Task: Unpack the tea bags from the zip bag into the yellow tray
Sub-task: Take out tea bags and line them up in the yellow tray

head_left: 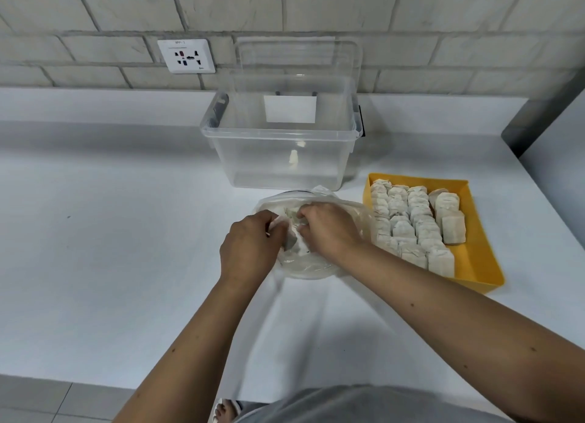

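A clear zip bag [308, 269] lies on the white counter in front of me, its mouth spread wide. Both my hands are inside its opening. My left hand [250, 245] has its fingers curled round the bag's left edge and something pale. My right hand [329, 229] curls its fingers over tea bags inside the zip bag; the fingertips are hidden. To the right, the yellow tray [478, 264] holds several rows of pale tea bags [411, 223], standing close together and filling most of its left and middle.
A clear plastic storage box [281, 156] stands open behind the zip bag, its lid leaning against the brick wall. A wall socket [186, 56] is at the back left. The white counter [110, 232] extends left; its front edge runs below my arms.
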Demonstrator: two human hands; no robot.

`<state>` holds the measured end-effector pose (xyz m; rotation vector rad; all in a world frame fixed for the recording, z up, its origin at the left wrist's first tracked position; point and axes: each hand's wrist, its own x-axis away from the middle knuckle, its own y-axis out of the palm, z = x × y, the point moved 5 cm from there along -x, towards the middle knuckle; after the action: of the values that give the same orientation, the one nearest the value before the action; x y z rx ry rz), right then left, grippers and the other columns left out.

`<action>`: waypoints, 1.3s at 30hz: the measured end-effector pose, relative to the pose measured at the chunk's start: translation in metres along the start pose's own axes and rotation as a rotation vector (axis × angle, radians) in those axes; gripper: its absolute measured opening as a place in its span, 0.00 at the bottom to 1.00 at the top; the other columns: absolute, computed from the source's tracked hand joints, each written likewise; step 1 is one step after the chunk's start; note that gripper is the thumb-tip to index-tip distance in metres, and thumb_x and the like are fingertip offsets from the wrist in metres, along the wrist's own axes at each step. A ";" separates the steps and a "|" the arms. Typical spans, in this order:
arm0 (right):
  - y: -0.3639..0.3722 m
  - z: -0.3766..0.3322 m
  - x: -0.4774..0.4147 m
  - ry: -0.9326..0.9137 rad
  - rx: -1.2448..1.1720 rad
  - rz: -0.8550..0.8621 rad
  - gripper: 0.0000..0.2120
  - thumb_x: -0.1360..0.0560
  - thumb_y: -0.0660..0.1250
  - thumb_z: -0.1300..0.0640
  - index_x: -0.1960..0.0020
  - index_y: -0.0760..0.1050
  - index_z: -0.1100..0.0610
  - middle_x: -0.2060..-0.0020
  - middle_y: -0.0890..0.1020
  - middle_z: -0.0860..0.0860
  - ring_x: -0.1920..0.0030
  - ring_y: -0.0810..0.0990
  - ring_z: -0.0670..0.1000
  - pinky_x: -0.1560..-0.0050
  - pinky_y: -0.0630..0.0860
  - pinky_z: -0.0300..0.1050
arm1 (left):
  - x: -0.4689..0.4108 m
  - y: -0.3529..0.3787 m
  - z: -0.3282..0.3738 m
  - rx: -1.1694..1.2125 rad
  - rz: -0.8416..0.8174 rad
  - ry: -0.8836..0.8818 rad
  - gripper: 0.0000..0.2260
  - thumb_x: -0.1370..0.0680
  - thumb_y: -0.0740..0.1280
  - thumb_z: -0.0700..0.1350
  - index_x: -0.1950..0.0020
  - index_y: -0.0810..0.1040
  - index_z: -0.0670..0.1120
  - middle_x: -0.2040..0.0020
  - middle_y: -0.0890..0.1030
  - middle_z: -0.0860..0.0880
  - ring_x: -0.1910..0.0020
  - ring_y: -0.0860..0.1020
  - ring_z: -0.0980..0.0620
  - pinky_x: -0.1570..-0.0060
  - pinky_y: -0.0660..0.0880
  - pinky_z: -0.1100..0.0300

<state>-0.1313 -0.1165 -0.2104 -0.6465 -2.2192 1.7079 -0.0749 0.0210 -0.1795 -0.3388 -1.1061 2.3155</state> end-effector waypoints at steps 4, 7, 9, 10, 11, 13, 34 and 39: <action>0.001 -0.009 -0.009 0.008 0.182 0.067 0.08 0.25 0.63 0.54 0.55 0.81 0.54 0.58 0.84 0.53 0.55 0.83 0.55 0.62 0.69 0.42 | -0.002 0.005 -0.005 0.037 -0.031 0.075 0.13 0.17 0.58 0.46 0.47 0.83 0.50 0.49 0.82 0.49 0.50 0.79 0.46 0.51 0.77 0.50; 0.005 -0.010 -0.010 -0.027 0.228 0.062 0.09 0.25 0.61 0.57 0.56 0.80 0.55 0.59 0.84 0.52 0.55 0.83 0.55 0.63 0.66 0.42 | 0.000 0.004 -0.008 0.058 -0.039 0.084 0.11 0.17 0.59 0.45 0.49 0.82 0.49 0.50 0.83 0.49 0.50 0.79 0.47 0.50 0.76 0.52; 0.007 -0.011 -0.010 -0.057 0.245 0.057 0.09 0.26 0.61 0.56 0.55 0.80 0.55 0.57 0.84 0.52 0.55 0.83 0.55 0.63 0.65 0.42 | 0.001 0.002 -0.012 0.154 -0.024 0.020 0.07 0.19 0.64 0.46 0.53 0.80 0.47 0.58 0.84 0.55 0.56 0.80 0.53 0.57 0.75 0.62; 0.008 -0.012 -0.009 -0.076 0.252 0.060 0.10 0.26 0.60 0.56 0.53 0.80 0.55 0.55 0.84 0.53 0.55 0.83 0.55 0.62 0.66 0.43 | 0.002 0.000 -0.013 0.196 -0.011 -0.014 0.06 0.20 0.66 0.47 0.54 0.79 0.47 0.62 0.83 0.58 0.59 0.79 0.58 0.62 0.72 0.69; 0.009 -0.013 -0.009 -0.097 0.253 0.065 0.10 0.26 0.60 0.56 0.51 0.80 0.55 0.53 0.84 0.53 0.54 0.83 0.56 0.61 0.66 0.44 | 0.001 -0.002 -0.014 0.225 0.004 -0.032 0.06 0.21 0.69 0.49 0.55 0.79 0.47 0.64 0.81 0.59 0.62 0.78 0.61 0.65 0.70 0.72; 0.009 -0.013 -0.009 -0.118 0.232 0.065 0.10 0.25 0.60 0.56 0.50 0.79 0.54 0.52 0.84 0.53 0.53 0.82 0.56 0.60 0.70 0.44 | -0.001 -0.003 -0.014 0.255 0.017 -0.037 0.07 0.23 0.71 0.50 0.56 0.80 0.47 0.66 0.80 0.58 0.64 0.78 0.59 0.67 0.69 0.70; -0.080 -0.001 0.042 -0.171 -0.549 -0.058 0.03 0.29 0.70 0.62 0.61 0.80 0.57 0.69 0.80 0.42 0.67 0.81 0.44 0.64 0.73 0.32 | -0.010 0.006 -0.007 0.542 -0.212 -0.055 0.07 0.20 0.66 0.44 0.50 0.84 0.49 0.56 0.86 0.45 0.54 0.85 0.46 0.46 0.81 0.48; -0.075 0.009 0.026 -0.007 -0.625 -0.046 0.03 0.28 0.68 0.64 0.60 0.79 0.60 0.68 0.82 0.49 0.70 0.83 0.49 0.66 0.77 0.36 | 0.000 0.015 0.001 0.788 -0.388 -0.205 0.13 0.15 0.59 0.46 0.41 0.81 0.42 0.49 0.85 0.40 0.54 0.86 0.43 0.51 0.83 0.51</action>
<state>-0.1718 -0.1265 -0.1424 -0.7035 -2.7534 0.9717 -0.0811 0.0127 -0.1901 0.3847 -0.2340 2.2426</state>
